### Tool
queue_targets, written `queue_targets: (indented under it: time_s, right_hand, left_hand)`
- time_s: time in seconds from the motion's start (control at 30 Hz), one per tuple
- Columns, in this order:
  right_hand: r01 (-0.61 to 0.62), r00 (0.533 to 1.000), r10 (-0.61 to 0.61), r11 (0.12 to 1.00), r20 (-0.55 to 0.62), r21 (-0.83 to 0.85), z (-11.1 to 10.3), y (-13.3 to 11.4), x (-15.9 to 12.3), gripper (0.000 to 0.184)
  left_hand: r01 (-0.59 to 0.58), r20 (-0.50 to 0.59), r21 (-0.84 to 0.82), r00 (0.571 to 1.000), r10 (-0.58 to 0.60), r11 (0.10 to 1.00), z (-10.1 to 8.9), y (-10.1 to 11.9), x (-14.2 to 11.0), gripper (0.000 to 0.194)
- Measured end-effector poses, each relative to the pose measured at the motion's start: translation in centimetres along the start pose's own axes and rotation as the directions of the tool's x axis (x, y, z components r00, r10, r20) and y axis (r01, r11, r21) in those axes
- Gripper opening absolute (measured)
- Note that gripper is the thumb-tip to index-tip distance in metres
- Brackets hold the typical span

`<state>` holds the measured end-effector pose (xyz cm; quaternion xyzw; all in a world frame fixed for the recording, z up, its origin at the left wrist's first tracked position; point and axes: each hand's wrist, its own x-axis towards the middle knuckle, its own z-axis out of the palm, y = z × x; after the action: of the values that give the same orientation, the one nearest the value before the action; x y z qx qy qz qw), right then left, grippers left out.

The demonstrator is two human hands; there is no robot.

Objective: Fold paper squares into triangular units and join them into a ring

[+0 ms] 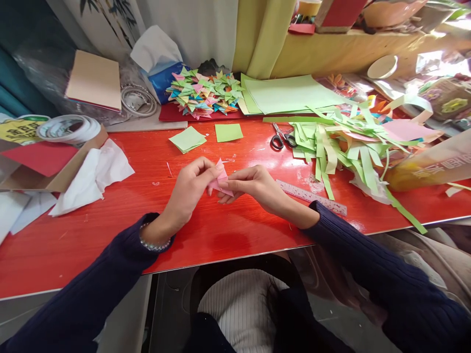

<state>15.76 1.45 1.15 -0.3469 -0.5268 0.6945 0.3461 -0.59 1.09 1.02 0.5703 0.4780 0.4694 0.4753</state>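
You sit at a glossy red table [228,230], its near edge running just in front of your lap. Behind it hang a grey curtain [206,29] and, further right, a yellow curtain [253,44]. Along the back, a heap of small folded paper shapes [206,93] in green, pink, blue and orange lies next to a blue tissue pack [162,81], and large light-green sheets [290,93] are spread to the right of the heap. On your left, a cardboard box [47,179] holds white rolls of tape [68,130] and a red sheet [44,157], with a crumpled white tissue [110,166] beside it. On your right is a tangle of green paper strips [346,142]; black-handled scissors [282,139] lie at its left side, and a pale pink ruler [312,197] lies partly behind your right forearm.

The pink paper [221,180] is held up between your two hands, near the middle of the table, and it looks folded. Your left hand [191,186] pinches its upper part, thumb on top; your right hand [257,186] grips its lower right side between thumb and fingers. Beyond your hands lie a small stack of pale green squares [187,139] and a brighter green square [228,132], a little apart.
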Motion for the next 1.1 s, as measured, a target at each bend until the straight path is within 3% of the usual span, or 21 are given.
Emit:
queue_targets:
  time_s: [0.03,0.07,0.13,0.2,0.27,0.4,0.57,0.7,0.8,0.87,1.0,1.1]
  right_hand:
    - [0.000,1.000,0.000,1.000,-0.014,0.003,-0.2,0.2,0.1,0.022]
    - [0.005,1.000,-0.005,1.000,-0.025,0.008,-0.4,0.3,0.2,0.021]
    - [0.028,0.999,-0.028,0.999,-0.020,0.025,-0.7,0.7,0.3,0.020]
    - [0.056,0.998,-0.056,0.998,-0.003,0.040,-0.9,0.9,0.4,0.018]
    - [0.084,0.996,-0.084,0.995,-0.011,0.047,-1.0,1.0,0.4,0.016]
    - [0.164,0.985,-0.162,0.986,-0.051,0.040,-0.9,1.2,0.5,0.013]
    - [0.215,0.976,-0.216,0.976,-0.036,-0.028,-0.8,1.2,0.2,0.021]
    - [0.237,0.970,-0.243,0.961,-0.028,-0.144,-0.7,0.8,0.0,0.027]
    - [0.286,0.935,-0.316,0.940,-0.162,-0.185,-1.0,0.7,0.3,0.024]
    - [0.296,0.927,-0.323,0.942,-0.191,-0.157,-1.2,0.7,0.5,0.026]
    - [0.201,0.979,-0.203,0.972,-0.004,-0.121,-1.3,0.8,0.8,0.032]
    - [0.160,0.987,-0.162,0.976,-0.001,-0.146,-1.1,0.9,0.7,0.032]
  left_hand:
    - [-0.110,-0.020,0.130,0.993,0.114,0.985,-0.4,0.0,0.2,0.012]
    - [-0.230,-0.009,0.265,0.971,0.241,0.937,-0.8,0.0,0.4,0.019]
    - [-0.449,0.129,0.453,0.888,0.442,0.770,-1.5,0.0,0.8,0.034]
    - [-0.592,0.313,0.498,0.804,0.505,0.633,-2.1,-0.1,1.1,0.032]
    - [-0.640,0.396,0.480,0.768,0.503,0.600,-2.4,-0.3,1.2,0.031]
    - [-0.549,0.335,0.441,0.834,0.438,0.710,-2.2,-0.6,0.8,0.028]
    - [-0.321,0.200,0.387,0.944,0.262,0.864,-1.7,-0.2,0.1,0.031]
    - [-0.246,0.103,0.274,0.969,0.226,0.930,-1.4,0.0,-0.1,0.023]
    - [-0.180,-0.002,0.194,0.983,0.184,0.964,-1.0,0.1,0.0,0.019]
    - [-0.174,-0.028,0.114,0.984,0.178,0.978,-0.8,0.2,0.1,0.014]
    - [-0.178,-0.016,0.080,0.984,0.180,0.981,-0.7,0.2,0.2,0.007]
    - [-0.131,0.000,0.107,0.991,0.131,0.986,-0.7,0.1,0.2,0.009]
